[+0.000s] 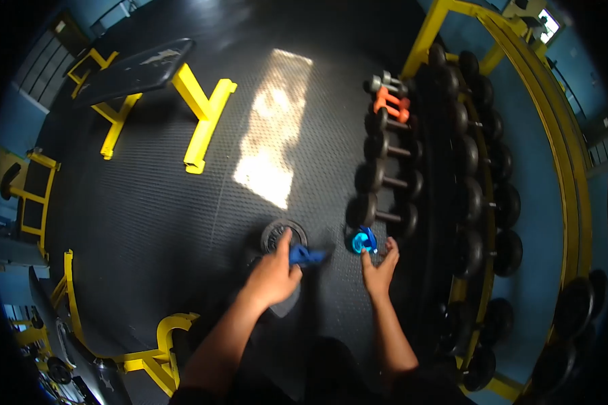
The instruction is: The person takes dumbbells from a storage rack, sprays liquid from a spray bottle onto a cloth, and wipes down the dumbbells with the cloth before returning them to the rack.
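Observation:
My left hand (271,275) is closed on a bunched blue cloth (307,255), which sticks out on its right side, while the index finger points forward over a round weight plate (274,234) lying on the floor. To the right, my right hand (380,271) has thumb and fingers spread apart. Its thumb tip is right at the edge of a bright blue bottle (361,241), seen from above with a darker blue part on its top. The bottle stands on the floor beside the nearest black dumbbell.
A row of black dumbbells (392,182) runs forward on the floor, with an orange pair (391,102) near its far end. At right stands a yellow rack (562,152) of dumbbells. A padded bench (138,71) with yellow legs is ahead left; more yellow-framed equipment (152,358) stands lower left.

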Demonstrator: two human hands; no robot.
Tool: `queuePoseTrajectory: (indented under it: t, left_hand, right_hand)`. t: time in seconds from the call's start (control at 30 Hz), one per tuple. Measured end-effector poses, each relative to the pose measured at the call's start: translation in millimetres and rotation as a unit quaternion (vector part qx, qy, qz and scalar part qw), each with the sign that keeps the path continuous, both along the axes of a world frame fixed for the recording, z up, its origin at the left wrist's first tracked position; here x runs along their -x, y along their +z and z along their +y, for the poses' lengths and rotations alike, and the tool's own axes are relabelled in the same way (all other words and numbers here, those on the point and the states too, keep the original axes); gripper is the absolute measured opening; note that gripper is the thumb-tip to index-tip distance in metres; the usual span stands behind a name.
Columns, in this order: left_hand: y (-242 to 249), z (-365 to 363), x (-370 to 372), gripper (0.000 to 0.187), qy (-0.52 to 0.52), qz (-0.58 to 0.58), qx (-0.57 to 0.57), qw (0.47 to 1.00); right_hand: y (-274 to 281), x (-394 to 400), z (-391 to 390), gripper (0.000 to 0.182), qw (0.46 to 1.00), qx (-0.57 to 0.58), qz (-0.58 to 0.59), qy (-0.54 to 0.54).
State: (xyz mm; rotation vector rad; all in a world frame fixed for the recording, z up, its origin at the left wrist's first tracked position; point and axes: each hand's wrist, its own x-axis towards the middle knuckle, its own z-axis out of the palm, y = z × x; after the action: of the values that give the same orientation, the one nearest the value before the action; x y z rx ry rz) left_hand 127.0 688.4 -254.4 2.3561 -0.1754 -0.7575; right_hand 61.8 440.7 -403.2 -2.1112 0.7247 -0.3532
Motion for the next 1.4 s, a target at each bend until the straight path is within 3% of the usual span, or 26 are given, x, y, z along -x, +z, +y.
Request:
queuePoseTrajectory:
  t: [0.03, 0.1, 0.2, 0.27, 0.33, 0.37, 0.4, 0.47, 0.5, 0.6, 0.73, 0.8, 0.83, 0.87, 0.97, 1.03, 1.17, 1.23, 1.4]
  left_hand:
    - [-9, 1, -7, 0.078, -0.008, -0.038, -0.012, 0.999]
    - [-32, 5, -15, 0.081, -0.006, -0.06, -0.056, 0.997]
    - [-37, 11, -26, 0.081, 0.033, -0.037, -0.134, 0.99]
    - [-34, 17, -34, 0.076, 0.078, -0.063, -0.142, 0.985]
    - [-29, 19, -42, 0.074, 0.114, -0.063, -0.159, 0.979]
    - [-32, 22, -44, 0.074, 0.122, -0.06, -0.163, 0.977]
    - [-36, 25, -45, 0.073, 0.136, -0.072, -0.146, 0.977]
    - [-38, 33, -49, 0.072, 0.153, -0.086, -0.135, 0.975]
    - [-36, 35, -50, 0.071, 0.174, -0.085, -0.131, 0.972]
    - [-33, 43, -56, 0.068, 0.218, -0.085, -0.113, 0.966]
    - [-42, 49, -62, 0.065, 0.248, -0.098, -0.065, 0.961]
    - [-38, 46, -65, 0.063, 0.259, -0.095, -0.048, 0.96]
    - [-37, 45, -67, 0.063, 0.267, -0.099, -0.035, 0.958]
    - [-36, 44, -69, 0.062, 0.274, -0.103, -0.022, 0.956]
    - [-35, 44, -74, 0.06, 0.291, -0.115, -0.013, 0.95]
    - [-38, 45, -75, 0.06, 0.294, -0.122, -0.016, 0.948]
    - [-37, 45, -76, 0.06, 0.297, -0.122, -0.036, 0.946]
    - [-40, 48, -76, 0.06, 0.296, -0.13, -0.035, 0.946]
    - [-40, 51, -79, 0.06, 0.295, -0.139, -0.031, 0.945]
  right_hand:
    - [-31, 8, -16, 0.082, 1.0, 0.002, 0.009, -0.007]
    - [-74, 22, -40, 0.098, 0.991, 0.091, 0.1, -0.004]
    - [-97, 19, -45, 0.109, 0.984, 0.04, 0.157, 0.079]
    - [-126, 7, -47, 0.108, 0.99, 0.005, 0.114, 0.087]
    - [-144, -10, -49, 0.093, 0.997, -0.022, 0.019, 0.067]
    - [-145, -14, -52, 0.068, 0.996, -0.054, 0.016, 0.07]
    - [-150, -22, -52, 0.049, 0.991, 0.092, -0.025, 0.096]
    - [-153, -19, -56, 0.04, 0.992, -0.06, 0.082, 0.07]
    - [-162, -15, -58, 0.039, 0.992, 0.018, 0.024, 0.123]
    - [-117, -4, -41, 0.039, 0.978, 0.034, -0.037, 0.201]
    - [-34, 11, 9, 0.046, 0.962, -0.003, -0.031, 0.272]
    - [-23, 14, 39, 0.045, 0.944, -0.013, -0.107, 0.312]
    - [-10, 14, 54, 0.042, 0.947, -0.041, -0.038, 0.317]
    - [-12, 14, 63, 0.038, 0.938, 0.021, -0.012, 0.346]
    - [-8, 14, 90, 0.042, 0.92, 0.004, -0.003, 0.393]
    - [-9, 15, 103, 0.047, 0.913, -0.131, 0.113, 0.37]
    - [-10, 4, 111, 0.051, 0.898, -0.163, 0.147, 0.381]
    - [-15, 3, 113, 0.048, 0.902, -0.078, 0.2, 0.374]
    - [-2, 1, 112, 0.046, 0.897, -0.055, 0.205, 0.387]
